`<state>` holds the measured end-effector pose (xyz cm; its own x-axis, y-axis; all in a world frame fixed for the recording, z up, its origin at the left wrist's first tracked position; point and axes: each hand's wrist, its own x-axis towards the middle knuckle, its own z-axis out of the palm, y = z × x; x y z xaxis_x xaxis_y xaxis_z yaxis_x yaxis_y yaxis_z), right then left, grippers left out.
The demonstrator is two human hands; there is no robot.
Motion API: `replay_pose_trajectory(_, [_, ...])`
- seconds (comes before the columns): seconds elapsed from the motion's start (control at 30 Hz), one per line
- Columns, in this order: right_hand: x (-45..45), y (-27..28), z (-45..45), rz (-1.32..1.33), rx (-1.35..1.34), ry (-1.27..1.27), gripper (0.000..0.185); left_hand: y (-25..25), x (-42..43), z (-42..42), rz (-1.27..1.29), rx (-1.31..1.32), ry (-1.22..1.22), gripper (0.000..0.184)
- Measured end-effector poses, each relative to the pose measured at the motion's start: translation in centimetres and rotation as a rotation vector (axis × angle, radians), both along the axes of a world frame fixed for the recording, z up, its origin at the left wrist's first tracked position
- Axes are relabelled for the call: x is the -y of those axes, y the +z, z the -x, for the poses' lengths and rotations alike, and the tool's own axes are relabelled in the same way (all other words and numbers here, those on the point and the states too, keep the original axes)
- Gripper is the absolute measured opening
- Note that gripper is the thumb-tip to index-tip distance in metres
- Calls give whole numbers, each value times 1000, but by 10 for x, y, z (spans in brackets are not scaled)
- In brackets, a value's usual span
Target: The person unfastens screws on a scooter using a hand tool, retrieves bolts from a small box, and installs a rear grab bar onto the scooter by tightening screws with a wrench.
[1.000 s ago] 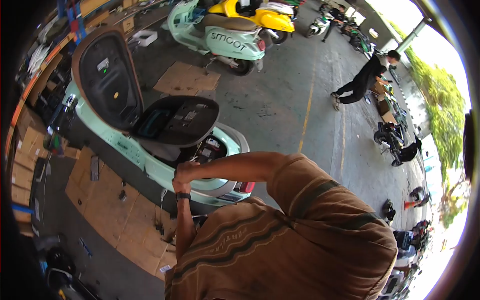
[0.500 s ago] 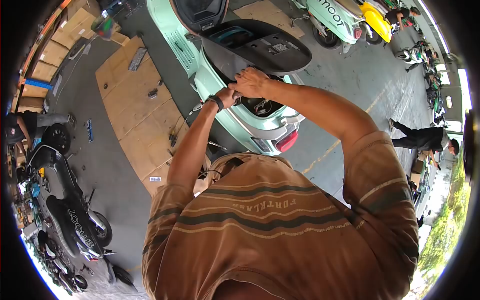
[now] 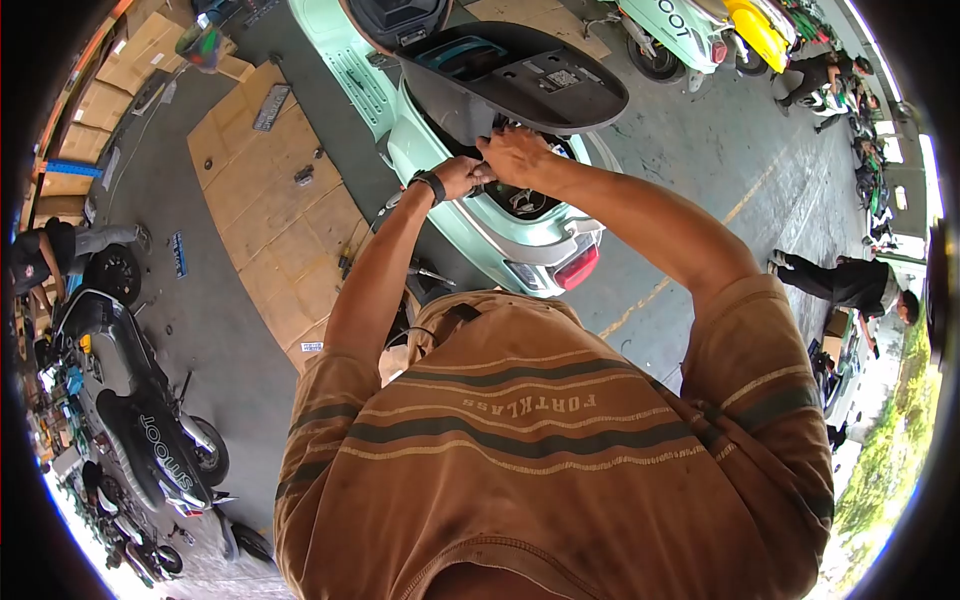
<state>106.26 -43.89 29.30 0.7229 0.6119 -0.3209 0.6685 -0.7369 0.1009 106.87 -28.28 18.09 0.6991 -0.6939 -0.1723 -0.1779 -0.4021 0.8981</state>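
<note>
The head view is showing two bare hands working close together at the rear of a mint-green scooter (image 3: 495,238), just under a tilted black panel (image 3: 575,92). The left hand (image 3: 461,178), wearing a dark wristband (image 3: 430,187), is reaching in at the near-left edge of the open compartment (image 3: 526,202); its fingers are curling partly closed, their tips meeting the other hand's. The right hand (image 3: 517,158) is arching over the compartment's front end, its fingers bending downward and slightly apart — whether either hand is gripping a small part between the fingers, I cannot tell. Wires and dark parts are showing inside the compartment, and a red tail light (image 3: 577,268) is sitting below it.

Left of the scooter, flattened cardboard (image 3: 285,235) is covering part of the floor, with a dark plate (image 3: 271,107) and a small dark part (image 3: 304,176) lying on it. A black motorbike (image 3: 140,435) is standing farther left, with a person (image 3: 45,250) bending near its front wheel. Beyond the panel, another mint-green scooter (image 3: 668,32) is standing beside a yellow scooter (image 3: 757,36) — both well apart from the hands.
</note>
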Motion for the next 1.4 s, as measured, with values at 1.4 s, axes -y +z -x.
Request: replay_pose_trajectory(1.4, [1,-3,0,87,39,121,36,-15,-8,11,-4,-36,129,20])
